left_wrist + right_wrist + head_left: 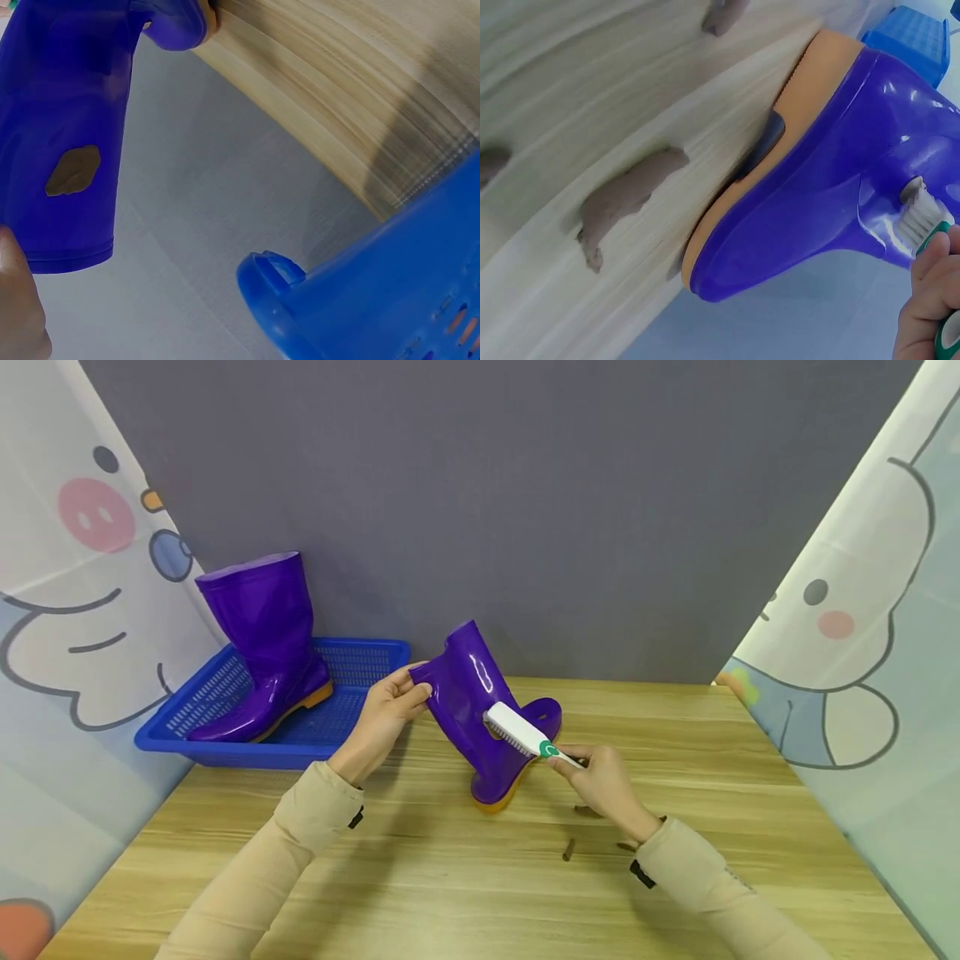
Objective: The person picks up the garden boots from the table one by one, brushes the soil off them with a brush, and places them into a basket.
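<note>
A purple rubber boot (450,693) with an orange sole stands tilted on the table. My left hand (384,717) pinches the top rim of its shaft between thumb and fingers. In my right hand (606,785) is a scrub brush (517,728) with a white back and green on its handle, its bristles against the boot around the ankle. Beside the bristles, the right wrist view shows a small brown smear (911,188). A larger brown mud patch (73,171) sticks to the shaft near the rim in the left wrist view.
At the left, a blue plastic basket (369,662) holds a second purple boot (262,635), upright. Several brown lumps (626,196) lie on the wooden table (465,893) near the right hand. A grey panel (517,518) rises behind, with cartoon-printed curtains (832,560) at both sides.
</note>
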A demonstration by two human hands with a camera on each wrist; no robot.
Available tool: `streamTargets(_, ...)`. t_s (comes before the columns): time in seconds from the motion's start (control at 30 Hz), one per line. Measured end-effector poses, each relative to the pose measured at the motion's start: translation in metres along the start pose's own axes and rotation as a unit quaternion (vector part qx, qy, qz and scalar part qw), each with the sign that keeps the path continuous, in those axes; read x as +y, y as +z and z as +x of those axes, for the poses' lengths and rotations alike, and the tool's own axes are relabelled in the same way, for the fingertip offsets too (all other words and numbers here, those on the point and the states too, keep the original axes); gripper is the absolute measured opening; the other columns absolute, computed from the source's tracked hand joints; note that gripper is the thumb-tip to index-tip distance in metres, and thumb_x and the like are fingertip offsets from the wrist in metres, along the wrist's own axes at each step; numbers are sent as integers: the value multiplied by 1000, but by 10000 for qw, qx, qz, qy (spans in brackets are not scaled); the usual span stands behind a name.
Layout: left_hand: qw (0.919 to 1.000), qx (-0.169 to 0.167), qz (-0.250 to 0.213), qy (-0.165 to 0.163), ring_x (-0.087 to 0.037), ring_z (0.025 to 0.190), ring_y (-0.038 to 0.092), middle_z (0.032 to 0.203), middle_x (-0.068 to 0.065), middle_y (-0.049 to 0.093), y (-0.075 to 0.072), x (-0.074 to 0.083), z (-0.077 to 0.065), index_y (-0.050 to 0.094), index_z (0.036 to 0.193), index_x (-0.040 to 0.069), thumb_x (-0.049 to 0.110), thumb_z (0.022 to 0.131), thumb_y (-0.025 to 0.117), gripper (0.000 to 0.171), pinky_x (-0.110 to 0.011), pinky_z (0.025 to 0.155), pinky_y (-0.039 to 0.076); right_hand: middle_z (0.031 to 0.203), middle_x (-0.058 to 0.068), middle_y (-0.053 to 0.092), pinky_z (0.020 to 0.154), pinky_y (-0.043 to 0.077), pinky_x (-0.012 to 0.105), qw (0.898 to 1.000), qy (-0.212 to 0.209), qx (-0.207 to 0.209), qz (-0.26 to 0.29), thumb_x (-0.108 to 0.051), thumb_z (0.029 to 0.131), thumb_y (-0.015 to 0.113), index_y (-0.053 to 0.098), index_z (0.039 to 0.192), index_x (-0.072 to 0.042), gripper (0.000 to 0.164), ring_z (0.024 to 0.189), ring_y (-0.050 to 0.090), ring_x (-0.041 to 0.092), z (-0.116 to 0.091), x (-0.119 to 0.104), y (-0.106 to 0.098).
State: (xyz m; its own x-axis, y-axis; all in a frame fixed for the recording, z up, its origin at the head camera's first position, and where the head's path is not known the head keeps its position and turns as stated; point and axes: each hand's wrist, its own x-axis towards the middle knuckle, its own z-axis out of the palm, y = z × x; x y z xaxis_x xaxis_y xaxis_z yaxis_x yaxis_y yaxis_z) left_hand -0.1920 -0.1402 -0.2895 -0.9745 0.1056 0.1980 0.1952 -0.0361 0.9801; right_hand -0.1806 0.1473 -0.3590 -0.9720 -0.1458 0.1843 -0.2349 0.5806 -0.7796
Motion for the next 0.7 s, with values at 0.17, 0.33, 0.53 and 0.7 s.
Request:
streamTargets(0.17, 10000, -15, -16, 20, -6, 100, 60, 119, -7, 59, -2, -1, -1, 45, 132, 3, 9, 94, 50, 38, -28, 92, 48, 97, 17, 69, 35, 27, 19, 9999, 92, -117, -34, -16, 83, 67, 68, 106, -1, 28, 39, 27, 7, -1, 2, -6)
streamTargets(0.33, 10000, 55, -35, 14, -6, 100, 60, 121, -8, 58, -4, -3, -2, 44, 132, 3, 10, 94, 50, 40, -28, 91, 49, 98, 18, 68, 40, 34, 20, 9991, 237, -244, 251, -17, 84, 66, 66, 109, 1, 30, 51, 47, 10, 0, 5, -11)
streamTargets(0.53, 10000, 7, -61, 12, -7, 101, 60, 123, -11, 57, -4, -4, -2, 45, 132, 4, 11, 94, 51, 39, -27, 91, 49, 96, 17, 69, 44, 35, 20, 9972, 346, 36, 656, -20, 84, 67, 66, 110, -2, 32, 65, 54, 11, 3, 7, -10)
streamTargets(0.7, 9999, -59, -94, 75, -8, 100, 60, 119, -6, 60, 0, -2, -1, 46, 131, 5, 13, 93, 52, 38, -28, 90, 49, 99, 16, 68, 44, 35, 19, 9967, -82, 191, 779, -19, 83, 68, 68, 108, -4, 29, 56, 46, 6, 9, 7, 0)
